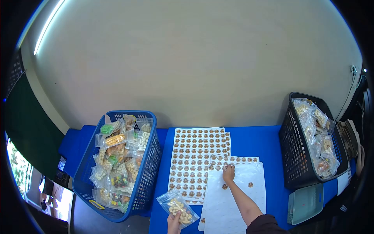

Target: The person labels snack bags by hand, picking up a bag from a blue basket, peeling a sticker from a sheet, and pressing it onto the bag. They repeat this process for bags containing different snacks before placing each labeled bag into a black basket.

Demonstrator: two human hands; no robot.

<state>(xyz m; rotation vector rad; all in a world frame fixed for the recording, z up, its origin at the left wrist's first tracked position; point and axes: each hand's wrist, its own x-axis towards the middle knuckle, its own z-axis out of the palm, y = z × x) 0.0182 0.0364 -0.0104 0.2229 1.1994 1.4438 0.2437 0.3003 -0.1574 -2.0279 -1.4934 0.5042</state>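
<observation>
A clear plastic bag of pale, curved snack pieces (177, 206) is held by my left hand (174, 223), with the thumb on its front. My right hand (228, 173) is closed, its fingertips at the upper edge of a mostly bare white sticker sheet (241, 202); whether a sticker is between them is too small to tell. Two round brown stickers (250, 185) show on that sheet. Beside and partly beneath it lie sheets filled with rows of round stickers (191, 156).
On the left stands a blue basket (146, 171) full of bagged snacks. A black basket (290, 156) with more bags is at the right, beside a greenish plastic tray (306, 204). Blue cloth (272, 144) covers the table, and a wall rises behind it.
</observation>
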